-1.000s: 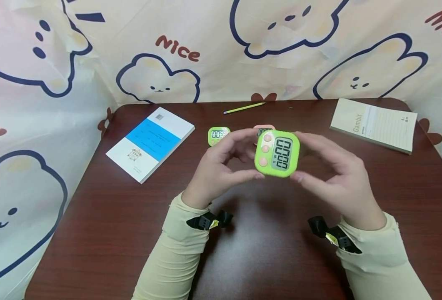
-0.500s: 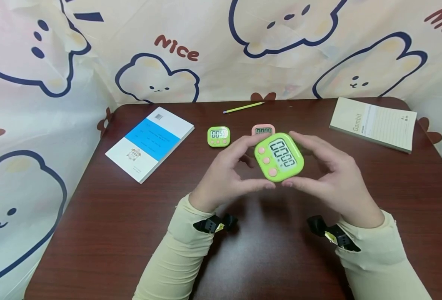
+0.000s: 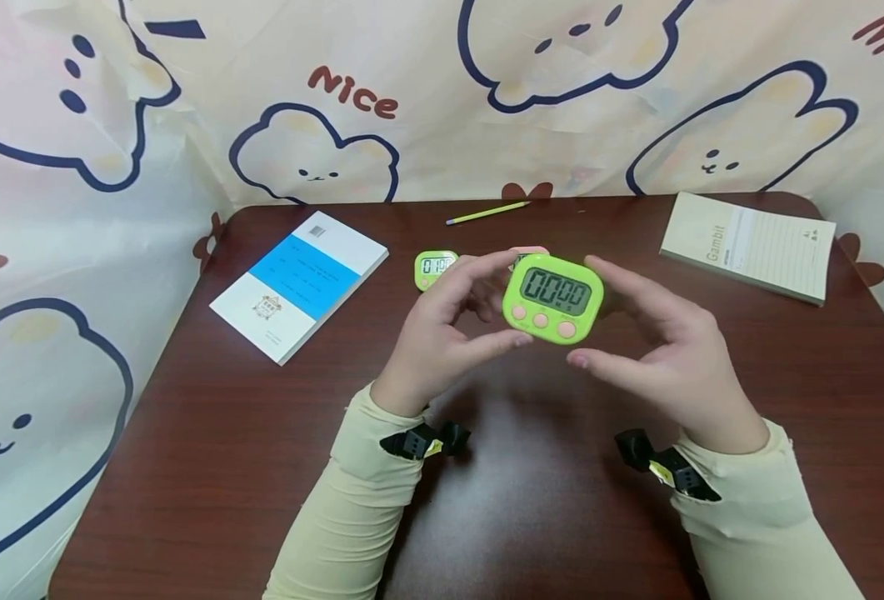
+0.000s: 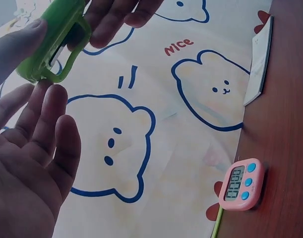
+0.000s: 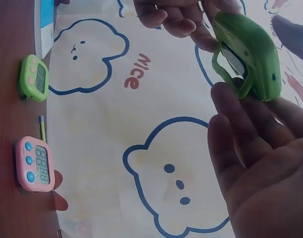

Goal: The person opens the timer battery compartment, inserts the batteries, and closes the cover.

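Note:
Held up over the table is a green kitchen timer [image 3: 552,298], its display reading zeros above pink buttons. My left hand [image 3: 445,333] grips its left side, with the thumb on the front face. On the other side, my right hand [image 3: 659,350] has its fingers at the timer's edge, while its thumb stands off the casing. A wire-like green stand loop [image 5: 225,74] shows on the timer's back in the right wrist view. Behind the hands, a pink timer [image 4: 242,184] with blue buttons and another green timer [image 3: 434,268] stand on the table, both partly covered in the head view.
A white and blue book [image 3: 299,287] lies at the left, and a cream notepad [image 3: 749,248] at the back right. Near the far edge lies a yellow-green pencil [image 3: 488,213]. A printed cloth [image 3: 427,100] hangs behind the dark wooden table [image 3: 531,517].
The held timer has turned counterclockwise, bringing its buttons from the left side to below the display. My right thumb has come away from it. The table's green timer shows a different reading.

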Action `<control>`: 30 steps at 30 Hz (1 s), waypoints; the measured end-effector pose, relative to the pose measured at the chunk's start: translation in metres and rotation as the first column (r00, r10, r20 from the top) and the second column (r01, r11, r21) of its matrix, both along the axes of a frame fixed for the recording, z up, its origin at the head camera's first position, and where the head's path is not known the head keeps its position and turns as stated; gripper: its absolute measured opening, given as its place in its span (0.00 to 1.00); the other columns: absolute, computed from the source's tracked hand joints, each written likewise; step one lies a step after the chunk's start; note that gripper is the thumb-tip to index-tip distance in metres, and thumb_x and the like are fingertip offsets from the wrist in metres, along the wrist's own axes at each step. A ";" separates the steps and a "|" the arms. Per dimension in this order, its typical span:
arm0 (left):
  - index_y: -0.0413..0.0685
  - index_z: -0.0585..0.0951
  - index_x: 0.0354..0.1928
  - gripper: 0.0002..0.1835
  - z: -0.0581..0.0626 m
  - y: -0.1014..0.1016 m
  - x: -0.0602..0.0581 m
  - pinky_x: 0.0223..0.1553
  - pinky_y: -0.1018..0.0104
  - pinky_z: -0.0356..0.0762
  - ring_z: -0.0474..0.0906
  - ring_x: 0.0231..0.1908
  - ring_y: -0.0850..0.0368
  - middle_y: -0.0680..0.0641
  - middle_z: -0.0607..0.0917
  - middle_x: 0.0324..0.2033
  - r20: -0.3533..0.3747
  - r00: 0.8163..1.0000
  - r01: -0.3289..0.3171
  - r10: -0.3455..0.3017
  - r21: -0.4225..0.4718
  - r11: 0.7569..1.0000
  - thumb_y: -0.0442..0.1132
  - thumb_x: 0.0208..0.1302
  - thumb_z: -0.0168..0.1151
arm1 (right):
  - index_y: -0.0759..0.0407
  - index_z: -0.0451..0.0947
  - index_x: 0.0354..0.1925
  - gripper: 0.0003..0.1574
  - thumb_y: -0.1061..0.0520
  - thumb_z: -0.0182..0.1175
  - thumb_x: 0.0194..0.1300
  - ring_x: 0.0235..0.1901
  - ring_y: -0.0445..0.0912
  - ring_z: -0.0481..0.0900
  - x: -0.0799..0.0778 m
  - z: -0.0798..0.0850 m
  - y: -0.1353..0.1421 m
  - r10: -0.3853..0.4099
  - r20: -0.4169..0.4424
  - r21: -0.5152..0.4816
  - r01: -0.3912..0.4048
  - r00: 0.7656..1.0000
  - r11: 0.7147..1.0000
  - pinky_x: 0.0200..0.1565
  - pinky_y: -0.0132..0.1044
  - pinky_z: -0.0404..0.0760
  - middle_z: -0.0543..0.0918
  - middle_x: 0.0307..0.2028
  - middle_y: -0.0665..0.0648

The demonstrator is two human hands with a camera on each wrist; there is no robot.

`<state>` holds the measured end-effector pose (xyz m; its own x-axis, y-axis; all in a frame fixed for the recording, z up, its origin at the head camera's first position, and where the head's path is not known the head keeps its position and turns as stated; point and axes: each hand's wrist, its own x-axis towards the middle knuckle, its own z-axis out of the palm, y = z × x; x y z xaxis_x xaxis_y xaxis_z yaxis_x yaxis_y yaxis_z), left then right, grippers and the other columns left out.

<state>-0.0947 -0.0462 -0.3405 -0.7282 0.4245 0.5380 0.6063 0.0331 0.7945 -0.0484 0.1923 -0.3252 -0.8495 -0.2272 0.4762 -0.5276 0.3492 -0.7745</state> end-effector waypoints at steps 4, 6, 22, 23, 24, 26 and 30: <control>0.44 0.71 0.70 0.44 -0.002 0.001 -0.001 0.38 0.61 0.81 0.74 0.43 0.58 0.49 0.78 0.51 -0.054 0.999 -0.005 0.004 -0.030 1.000 0.30 0.49 0.80 | 0.52 0.69 0.72 0.62 0.76 0.79 0.39 0.42 0.40 0.81 -0.002 -0.001 -0.003 -0.009 -0.014 0.075 0.010 1.000 0.997 0.44 0.24 0.78 0.84 0.51 0.52; 0.42 0.70 0.70 0.44 -0.003 0.002 0.000 0.40 0.62 0.81 0.73 0.45 0.58 0.48 0.78 0.54 -0.070 0.998 -0.010 0.007 -0.047 0.999 0.31 0.49 0.80 | 0.53 0.68 0.72 0.62 0.76 0.79 0.40 0.41 0.39 0.81 -0.003 -0.003 -0.004 -0.020 -0.028 0.105 0.022 0.999 0.994 0.44 0.23 0.78 0.84 0.51 0.53; 0.42 0.70 0.70 0.44 -0.004 0.006 0.002 0.39 0.56 0.82 0.74 0.45 0.59 0.47 0.79 0.56 -0.083 0.996 -0.034 0.028 -0.071 0.997 0.32 0.50 0.80 | 0.50 0.66 0.74 0.61 0.73 0.78 0.44 0.43 0.37 0.79 -0.007 -0.006 -0.002 -0.066 -0.040 0.183 0.072 0.997 0.980 0.46 0.22 0.76 0.84 0.50 0.54; 0.43 0.70 0.70 0.44 -0.004 0.006 0.002 0.39 0.57 0.82 0.74 0.44 0.59 0.47 0.79 0.56 -0.083 0.996 -0.037 0.031 -0.070 0.997 0.32 0.50 0.80 | 0.49 0.66 0.74 0.61 0.72 0.78 0.45 0.43 0.37 0.79 -0.007 -0.006 -0.002 -0.066 -0.040 0.185 0.073 0.997 0.980 0.46 0.22 0.76 0.84 0.51 0.54; 0.42 0.70 0.69 0.43 -0.004 0.006 0.002 0.39 0.59 0.82 0.74 0.44 0.59 0.47 0.79 0.55 -0.083 0.996 -0.038 0.032 -0.069 0.997 0.32 0.50 0.80 | 0.49 0.65 0.74 0.61 0.72 0.78 0.45 0.43 0.37 0.79 -0.007 -0.005 -0.003 -0.066 -0.042 0.184 0.073 0.997 0.980 0.47 0.22 0.76 0.84 0.51 0.54; 0.43 0.70 0.69 0.43 -0.004 0.007 0.002 0.39 0.60 0.82 0.74 0.44 0.59 0.48 0.79 0.55 -0.083 0.996 -0.036 0.031 -0.062 0.997 0.32 0.50 0.80 | 0.49 0.65 0.74 0.61 0.73 0.78 0.45 0.43 0.38 0.80 -0.007 -0.005 -0.003 -0.064 -0.043 0.174 0.070 0.997 0.982 0.47 0.22 0.76 0.84 0.51 0.54; 0.43 0.70 0.69 0.43 -0.004 0.008 0.001 0.39 0.61 0.82 0.74 0.43 0.59 0.48 0.79 0.56 -0.086 0.996 -0.035 0.031 -0.050 0.998 0.32 0.51 0.80 | 0.50 0.65 0.74 0.61 0.73 0.78 0.45 0.43 0.38 0.80 -0.007 -0.004 -0.004 -0.063 -0.054 0.161 0.071 0.997 0.984 0.48 0.21 0.75 0.83 0.54 0.55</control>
